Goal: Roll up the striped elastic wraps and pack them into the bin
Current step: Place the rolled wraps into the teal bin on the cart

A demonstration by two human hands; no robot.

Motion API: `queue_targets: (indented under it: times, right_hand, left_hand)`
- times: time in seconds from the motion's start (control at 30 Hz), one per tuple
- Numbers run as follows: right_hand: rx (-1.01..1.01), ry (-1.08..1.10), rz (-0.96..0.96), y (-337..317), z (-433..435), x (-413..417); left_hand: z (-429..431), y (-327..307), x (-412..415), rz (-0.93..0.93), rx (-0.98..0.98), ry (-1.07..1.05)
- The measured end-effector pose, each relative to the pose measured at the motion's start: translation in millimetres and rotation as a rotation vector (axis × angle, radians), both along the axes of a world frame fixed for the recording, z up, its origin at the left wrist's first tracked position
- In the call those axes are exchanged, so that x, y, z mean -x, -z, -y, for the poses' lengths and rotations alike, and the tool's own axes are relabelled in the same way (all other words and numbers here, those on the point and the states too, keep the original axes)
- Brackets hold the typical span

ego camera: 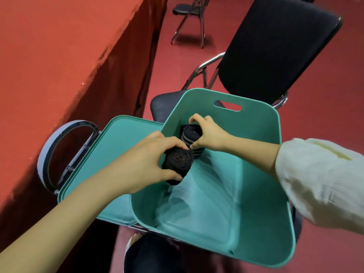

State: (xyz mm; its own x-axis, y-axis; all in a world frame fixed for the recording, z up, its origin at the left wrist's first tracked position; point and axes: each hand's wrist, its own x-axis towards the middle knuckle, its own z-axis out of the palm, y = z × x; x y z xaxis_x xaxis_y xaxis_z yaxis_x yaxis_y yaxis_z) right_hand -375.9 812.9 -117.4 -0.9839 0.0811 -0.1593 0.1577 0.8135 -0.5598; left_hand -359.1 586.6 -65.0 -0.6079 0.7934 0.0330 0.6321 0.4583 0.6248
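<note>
A teal plastic bin [256,146] stands open on a chair seat below me. My left hand [141,160] grips a rolled dark elastic wrap [178,163] just inside the bin's left wall. My right hand [208,134] holds a second rolled wrap with grey stripes [190,135] deeper in the bin, right behind the first roll. The two rolls touch or nearly touch. Each roll's far side is hidden by my fingers.
The bin's teal lid [118,154] with a grey handle [51,146] lies to the left of the bin. A red-covered table [59,56] runs along the left. The black chair back [275,46] rises behind the bin; another chair [189,14] stands farther off.
</note>
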Motion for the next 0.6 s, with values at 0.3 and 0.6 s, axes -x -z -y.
queue_targets:
  times: [0.3,0.6]
  right_hand:
    - [0.111,-0.001,-0.043,33.2,-0.1,-1.3]
    - [-0.019,0.232,0.075,39.7,2.8,0.9]
  left_hand:
    - [-6.3,-2.4,-3.4,0.045,-0.019,-0.030]
    - [-4.1,-3.1,-5.9,0.053,-0.011,-0.041]
